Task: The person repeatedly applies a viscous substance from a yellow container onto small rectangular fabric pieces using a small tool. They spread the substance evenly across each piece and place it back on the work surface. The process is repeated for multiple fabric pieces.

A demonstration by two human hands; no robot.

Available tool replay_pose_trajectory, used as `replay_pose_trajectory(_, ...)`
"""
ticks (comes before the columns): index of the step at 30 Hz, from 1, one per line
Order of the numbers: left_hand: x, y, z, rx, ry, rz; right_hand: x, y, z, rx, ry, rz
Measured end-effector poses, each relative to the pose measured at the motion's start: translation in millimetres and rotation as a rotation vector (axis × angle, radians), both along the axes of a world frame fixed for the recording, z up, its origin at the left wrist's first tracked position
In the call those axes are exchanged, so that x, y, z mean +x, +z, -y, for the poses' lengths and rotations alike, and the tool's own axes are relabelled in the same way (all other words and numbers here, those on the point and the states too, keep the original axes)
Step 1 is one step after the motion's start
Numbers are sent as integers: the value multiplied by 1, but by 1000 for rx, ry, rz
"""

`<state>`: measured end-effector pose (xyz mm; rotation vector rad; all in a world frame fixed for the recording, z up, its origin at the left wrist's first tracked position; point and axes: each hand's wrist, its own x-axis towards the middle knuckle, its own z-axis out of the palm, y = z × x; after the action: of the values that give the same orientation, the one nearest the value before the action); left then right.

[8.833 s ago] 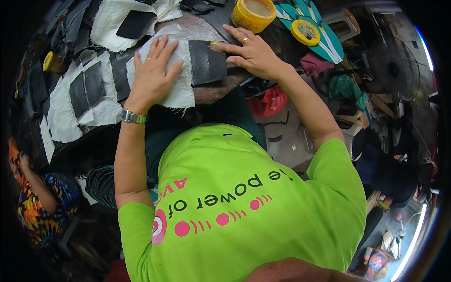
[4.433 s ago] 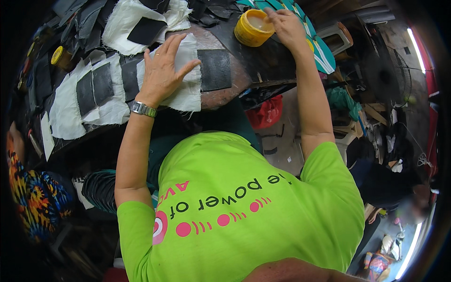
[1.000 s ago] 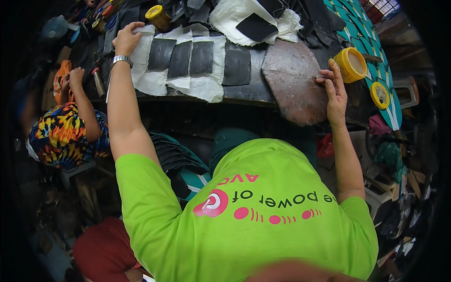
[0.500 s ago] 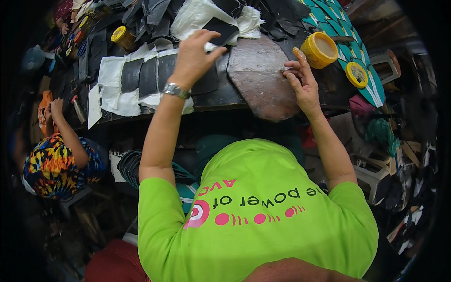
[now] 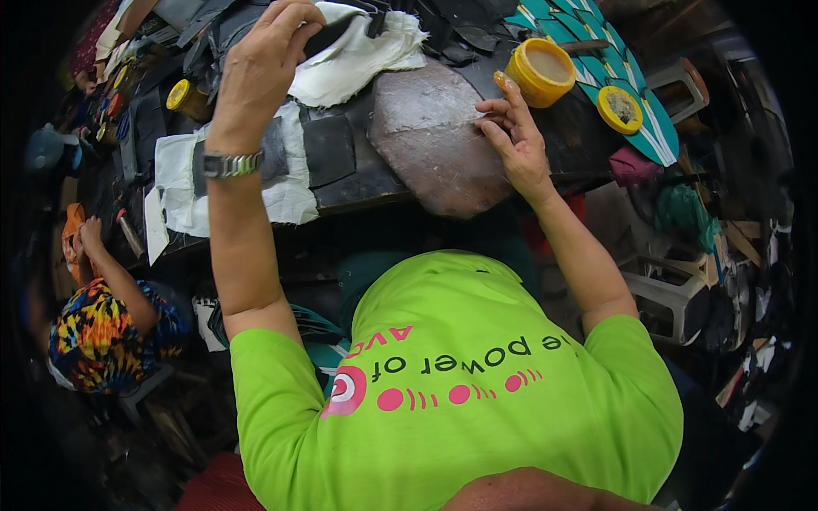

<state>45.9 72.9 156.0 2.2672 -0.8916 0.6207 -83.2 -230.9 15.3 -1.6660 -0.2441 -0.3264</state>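
My left hand [image 5: 260, 81] reaches over the far left of the workbench, its fingers closed at the edge of a black sheet piece [image 5: 329, 34] beside a white cloth [image 5: 356, 64]. The fingertips partly hide the grip. My right hand [image 5: 515, 140] hovers at the right side of a brown many-sided slab [image 5: 434, 162], fingers apart, with orange-yellow glue smeared on the index fingertip. Just beyond it stands an open yellow tub [image 5: 540, 72] of pale brown paste. Below my left hand, black patches lie on white fabric [image 5: 181, 175], partly covered by my wrist; another black patch [image 5: 330, 150] lies alongside.
A yellow lid [image 5: 620, 111] and teal cut pieces with white strips [image 5: 652, 128] occupy the right end. A smaller yellow jar [image 5: 187, 100] stands far left amid black scraps. Another person in a colourful shirt [image 5: 111, 328] works at left. Grey stools [image 5: 669, 298] stand at right.
My left hand has moved left and farther away, and the black piece from atop the white cloth now shows at its fingertips. My right hand stays by the slab; the whole view has shifted.
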Motion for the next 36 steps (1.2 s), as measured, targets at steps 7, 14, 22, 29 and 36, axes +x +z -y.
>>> replay_pose_trajectory(7, -58, -12, 60, 374, -472, 207, 3, 0, 3, 299, 30, 37)
replay_pose_trajectory(14, -111, -87, 101, 263, -570, 116, 1, 6, 3, 219, -155, 43)
replay_pose_trajectory(22, -112, -107, 72, -107, -189, 28, -21, 46, -9, -498, 251, 106)
replay_pose_trajectory(29, -136, -115, 81, -604, -89, -329, -26, 57, -27, 277, 6, 224)
replay_pose_trajectory(36, -127, -106, 86, -526, -99, -108, -37, 55, -28, 470, 52, -28)
